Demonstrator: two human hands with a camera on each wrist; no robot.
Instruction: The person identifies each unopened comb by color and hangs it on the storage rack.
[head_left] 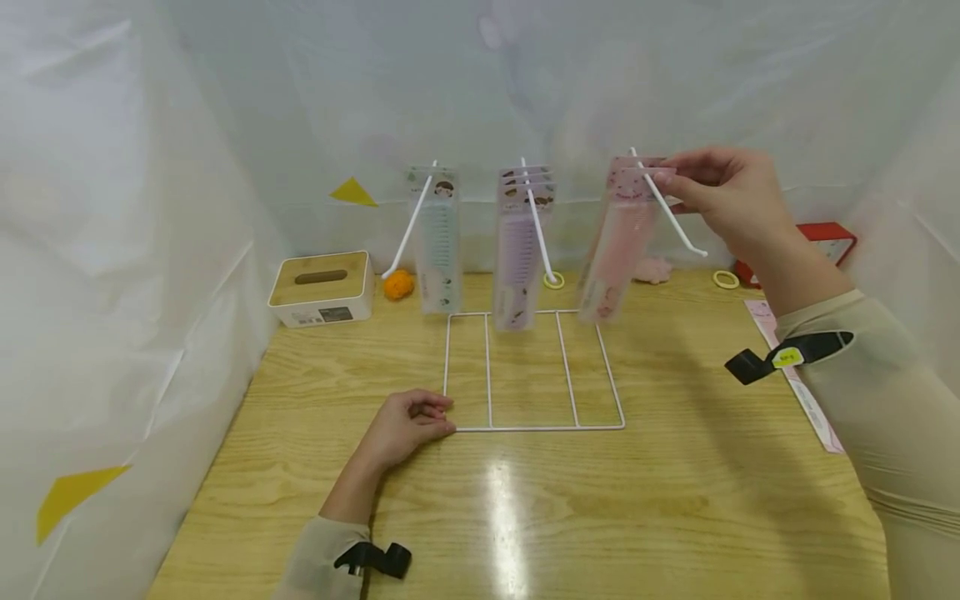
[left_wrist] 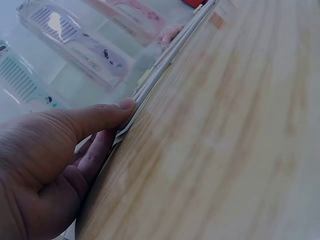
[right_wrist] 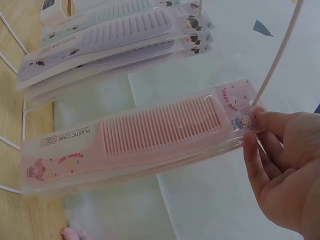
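A pink comb in a clear package point(head_left: 624, 237) hangs on the rightmost white hook, another package behind it. My right hand point(head_left: 731, 196) pinches the card top of this package beside the hook rod, thumb in front; the right wrist view shows the pink comb point(right_wrist: 162, 127) close up. Down on the table, my left hand point(head_left: 405, 429) pinches the front left corner of the white wire rack base point(head_left: 536, 429) between thumb and fingers. Packaged purple combs point(head_left: 516, 250) hang on the middle hook point(head_left: 538, 225), and packaged green combs point(head_left: 438, 242) on the left hook point(head_left: 411, 221).
A tissue box with a wooden lid point(head_left: 321, 287) and an orange ball point(head_left: 398, 285) stand at the back left. Behind the right arm are a red box point(head_left: 828, 242), a yellow ring point(head_left: 725, 279) and a long pink package point(head_left: 813, 404). A pink object point(head_left: 652, 270) lies at the back.
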